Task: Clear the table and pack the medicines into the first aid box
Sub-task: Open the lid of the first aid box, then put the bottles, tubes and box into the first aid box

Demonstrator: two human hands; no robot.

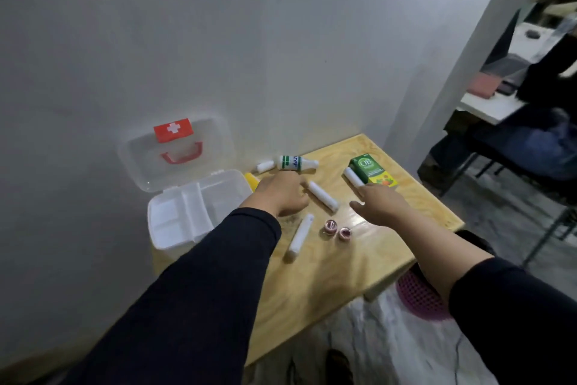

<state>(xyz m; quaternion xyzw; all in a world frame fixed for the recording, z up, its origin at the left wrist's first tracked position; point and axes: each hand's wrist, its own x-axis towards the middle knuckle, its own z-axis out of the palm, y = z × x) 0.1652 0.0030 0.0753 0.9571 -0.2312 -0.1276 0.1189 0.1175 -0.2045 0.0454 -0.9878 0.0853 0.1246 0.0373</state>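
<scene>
The clear first aid box (199, 206) stands open at the table's left, its lid with a red cross leaning on the wall. My left hand (281, 194) hovers palm down beside it, fingers loosely curled, one fingertip reaching a lying white bottle with a green label (295, 163). My right hand (379, 202) is spread open, its forefinger touching a white tube (352, 177) next to a green medicine carton (371, 171). Two more white tubes (323, 196) (299, 236), two small round tins (337, 228), a small white roll (264, 165) and a yellow item (251, 180) lie on the table.
The small wooden table (343, 266) stands against a white wall. A pink perforated basket (418, 297) and white cloth lie below its front right corner. Another person sits at a desk at the far right.
</scene>
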